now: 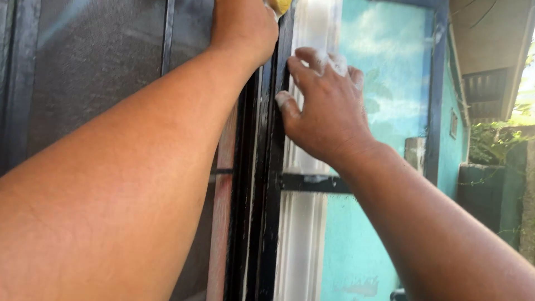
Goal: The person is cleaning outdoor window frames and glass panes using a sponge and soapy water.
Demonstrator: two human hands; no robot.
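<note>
Fingers [304, 69] spread on window frame [273, 167]

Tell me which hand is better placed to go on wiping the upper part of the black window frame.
Probably the left hand: it is raised at the top of the black metal window frame with a yellow sponge-like thing showing at its fingers. The right hand is lower, fingers spread on the glass pane.

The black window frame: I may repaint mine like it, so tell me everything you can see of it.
The black window frame looks like painted metal, with narrow upright bars side by side and a short crossbar branching right. Whitish smears mark the paint. The right hand rests fingers and thumb against the upright; the left hand presses near its top beside something yellow. Reflective glass lies to its right.
</note>
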